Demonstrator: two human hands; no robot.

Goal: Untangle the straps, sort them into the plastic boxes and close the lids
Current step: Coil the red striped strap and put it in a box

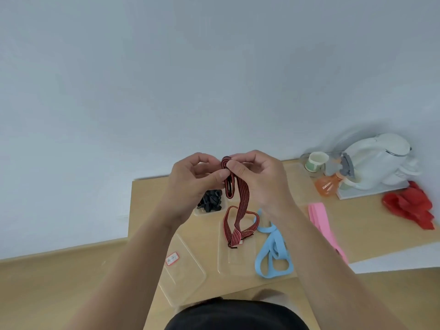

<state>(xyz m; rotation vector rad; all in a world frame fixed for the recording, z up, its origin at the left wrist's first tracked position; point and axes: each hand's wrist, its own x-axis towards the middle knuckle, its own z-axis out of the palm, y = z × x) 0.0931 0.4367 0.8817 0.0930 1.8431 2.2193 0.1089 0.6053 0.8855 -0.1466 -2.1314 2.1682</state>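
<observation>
Now I see the left hand [190, 179] and right hand [259, 177] both pinching the red striped strap [240, 210] above the counter [152, 198].

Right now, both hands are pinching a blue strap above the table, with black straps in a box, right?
Not quite. The head view shows the left hand and right hand pinching the red striped strap; the blue strap lies on the table. The black straps are in a box.
</observation>
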